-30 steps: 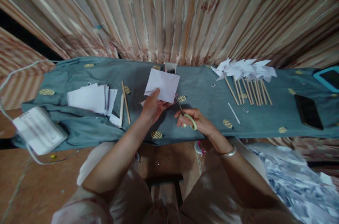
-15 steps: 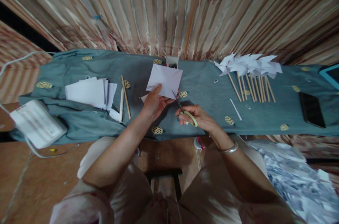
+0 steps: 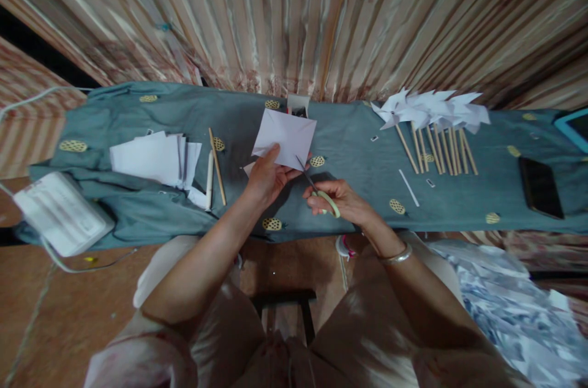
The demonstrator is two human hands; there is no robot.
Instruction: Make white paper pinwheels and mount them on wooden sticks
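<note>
A tabletop point(image 3: 362, 161) draped in grey-green, pineapple-print cloth point(image 3: 450, 207); above it, the left hand point(image 3: 265, 181) pinches a square white paper sheet point(image 3: 285, 132). The right hand point(image 3: 348, 198) grips green-handled metal scissors point(image 3: 329, 199), tips now farther inside the sheet's near right corner, apparently lengthening a cut. Paper hides some left fingers and any blade underneath.

Single head-worn view, facing forward and down, cloth-covered table point(image 3: 362, 183) near below

White paper square point(image 3: 288, 131) in left hand point(image 3: 266, 180), scissors point(image 3: 332, 204) in right hand point(image 3: 344, 199), blades point(image 3: 309, 176) at one corner.
</note>
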